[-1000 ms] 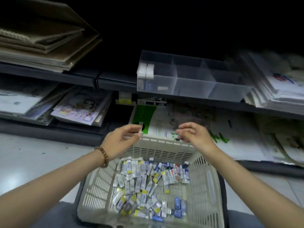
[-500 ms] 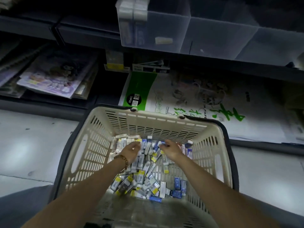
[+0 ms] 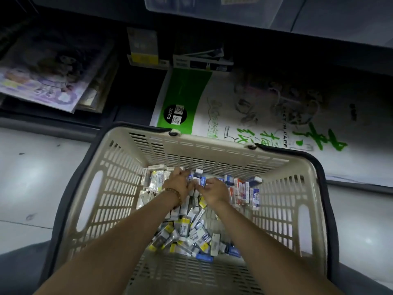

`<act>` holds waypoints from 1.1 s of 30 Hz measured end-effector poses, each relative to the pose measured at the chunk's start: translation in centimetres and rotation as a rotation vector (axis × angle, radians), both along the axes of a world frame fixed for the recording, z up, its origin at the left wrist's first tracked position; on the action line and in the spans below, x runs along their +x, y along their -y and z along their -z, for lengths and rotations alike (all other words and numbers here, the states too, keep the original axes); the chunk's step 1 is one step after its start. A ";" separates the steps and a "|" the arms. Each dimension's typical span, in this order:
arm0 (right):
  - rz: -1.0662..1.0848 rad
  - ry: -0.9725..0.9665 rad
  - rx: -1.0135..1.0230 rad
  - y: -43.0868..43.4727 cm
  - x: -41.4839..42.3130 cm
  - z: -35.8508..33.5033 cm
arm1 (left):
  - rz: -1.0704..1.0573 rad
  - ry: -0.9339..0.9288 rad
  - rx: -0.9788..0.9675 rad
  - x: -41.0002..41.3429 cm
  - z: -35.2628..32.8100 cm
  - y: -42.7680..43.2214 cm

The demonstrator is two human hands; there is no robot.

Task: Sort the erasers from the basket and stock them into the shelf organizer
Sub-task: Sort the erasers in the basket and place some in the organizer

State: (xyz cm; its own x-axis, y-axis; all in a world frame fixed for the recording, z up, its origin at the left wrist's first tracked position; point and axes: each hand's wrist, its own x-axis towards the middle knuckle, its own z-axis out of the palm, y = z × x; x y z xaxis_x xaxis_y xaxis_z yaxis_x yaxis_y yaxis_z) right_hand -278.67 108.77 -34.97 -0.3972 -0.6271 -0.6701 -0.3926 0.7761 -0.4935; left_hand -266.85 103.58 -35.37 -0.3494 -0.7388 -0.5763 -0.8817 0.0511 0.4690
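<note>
A beige slotted basket (image 3: 212, 145) sits low in front of me with a loose pile of wrapped erasers (image 3: 187, 233) on its bottom, white, blue, yellow and red. Both hands are down in the far end of the pile, almost touching each other. My left hand (image 3: 177, 184), with a bead bracelet at the wrist, curls its fingers over erasers near the far wall. My right hand (image 3: 212, 191) pinches erasers beside it. The clear shelf organizer (image 3: 212, 11) shows only as its underside at the top edge.
A green and white sketch paper pack (image 3: 223, 107) lies on the low shelf just beyond the basket. Purple illustrated books (image 3: 42, 81) are stacked on the left. Pale floor tiles (image 3: 32, 177) flank the basket on both sides.
My hands dropped from above the basket rim into the eraser pile and their fingers have curled in. My view tilted down and closer, so the organizer slid to the top edge.
</note>
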 end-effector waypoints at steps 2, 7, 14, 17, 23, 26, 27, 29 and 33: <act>0.032 0.038 0.017 0.0 -0.2 -0.1 | -0.020 0.007 0.061 0.1 -0.1 0.6; 0.100 0.080 -0.005 -0.7 -0.1 0.1 | 0.072 0.076 0.128 1.2 -0.4 1.0; 0.167 0.236 -0.003 -2.7 0.7 0.0 | 0.025 0.044 0.097 2.1 -0.7 -0.4; 0.263 0.293 -0.024 -3.3 1.7 -0.4 | 0.001 -0.093 0.057 3.2 -0.8 -1.2; 0.425 0.397 -0.065 -3.9 2.3 -1.4 | -0.309 -0.358 0.174 2.7 -1.5 -3.5; 0.429 0.499 -0.171 -4.5 1.6 -2.5 | -0.490 -0.432 0.364 2.6 -2.1 -3.6; 0.381 0.545 -0.184 -4.6 1.5 -3.0 | -0.516 -0.453 0.425 2.5 -2.2 -3.6; 0.273 0.626 -0.164 -4.8 1.5 -3.6 | -0.488 -0.434 0.440 2.6 -2.6 -3.6; 0.442 0.581 -0.174 -3.5 0.6 -3.6 | -0.784 -0.557 0.509 3.5 -2.6 -3.1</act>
State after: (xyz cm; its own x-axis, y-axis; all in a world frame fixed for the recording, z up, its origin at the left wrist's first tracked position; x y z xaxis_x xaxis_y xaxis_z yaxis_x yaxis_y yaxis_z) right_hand -278.08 112.24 -31.41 -0.2490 -0.6074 -0.7543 0.2984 0.6928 -0.6564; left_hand -263.36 106.73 -32.72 -0.1914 -0.5897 -0.7846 -0.2416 -0.7464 0.6200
